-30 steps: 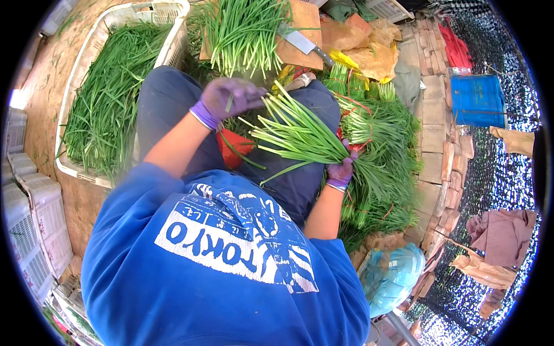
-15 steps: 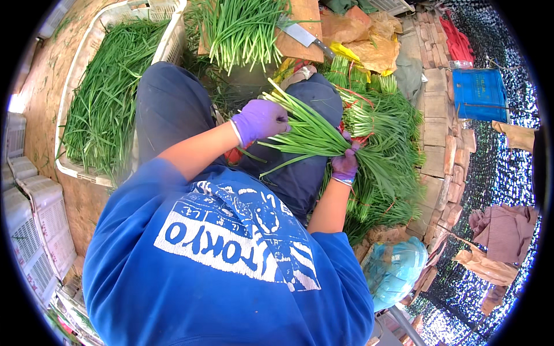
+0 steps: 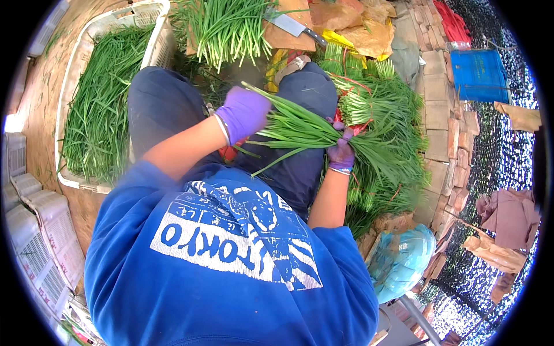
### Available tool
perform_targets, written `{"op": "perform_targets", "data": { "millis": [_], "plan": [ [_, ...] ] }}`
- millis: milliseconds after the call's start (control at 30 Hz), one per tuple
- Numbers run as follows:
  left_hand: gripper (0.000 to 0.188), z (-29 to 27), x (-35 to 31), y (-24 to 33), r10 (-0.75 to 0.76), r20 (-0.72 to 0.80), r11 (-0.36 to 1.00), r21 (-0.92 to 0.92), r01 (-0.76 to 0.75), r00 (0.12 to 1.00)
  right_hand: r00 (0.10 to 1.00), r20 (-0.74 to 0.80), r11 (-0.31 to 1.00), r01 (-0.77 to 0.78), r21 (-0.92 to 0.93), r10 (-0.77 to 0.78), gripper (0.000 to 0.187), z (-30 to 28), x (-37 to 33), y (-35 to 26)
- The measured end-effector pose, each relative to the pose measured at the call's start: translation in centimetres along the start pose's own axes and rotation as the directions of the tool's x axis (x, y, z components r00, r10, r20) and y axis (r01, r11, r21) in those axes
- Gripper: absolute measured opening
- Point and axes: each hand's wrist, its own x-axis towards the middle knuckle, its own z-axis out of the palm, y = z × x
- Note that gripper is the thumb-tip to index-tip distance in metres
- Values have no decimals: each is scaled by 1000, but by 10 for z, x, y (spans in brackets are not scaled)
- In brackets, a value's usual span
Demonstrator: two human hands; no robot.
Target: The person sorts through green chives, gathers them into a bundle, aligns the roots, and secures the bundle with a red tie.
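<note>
In front of my right knee lies a loose bunch of garlic chives (image 3: 294,124), its pale cut ends to the left and its leaf tips to the right. My right hand (image 3: 341,151), in a purple glove, is closed round the leafy part of that bunch. At the pale ends is my left hand (image 3: 245,112), also purple-gloved; motion blurs it and its fingers are turned from view. Tied bundles of chives (image 3: 384,124), some with red bands, are heaped just beyond my right hand.
Loose chives (image 3: 228,32) and a cleaver (image 3: 288,24) lie on a wooden board (image 3: 283,40) ahead. A white crate (image 3: 64,138) full of chives stands at left. Brick edging (image 3: 435,115) runs along the right, near a blue container (image 3: 478,75) and a light-blue plastic bag (image 3: 401,262).
My left hand has moved left, away from the middle of the bunch. My right hand keeps its hold on the chives. The whole view has shifted slightly.
</note>
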Motion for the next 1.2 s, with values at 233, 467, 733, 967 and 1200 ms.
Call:
{"op": "perform_targets", "data": {
  "millis": [233,467,733,967,1200],
  "plan": [
    [13,-5,-22,-114,-344,-249,899,190,394,905,986,-165,999,38,35,-32,17,-3,-8,0],
    [37,-24,-68,-69,203,-501,941,338,-27,841,870,-465,985,171,-26,-163,19,1,-13,9],
    [31,45,-21,19,610,-329,786,371,-495,721,838,-527,989,110,-97,-145,21,19,-3,8],
    [17,50,-17,8,593,-297,804,270,-530,749,783,-589,978,115,-176,-198,16,23,-9,10],
    [21,34,-29,-2,576,-169,817,121,-563,800,842,-511,978,85,-188,-172,18,17,-7,14]
  ]
}}
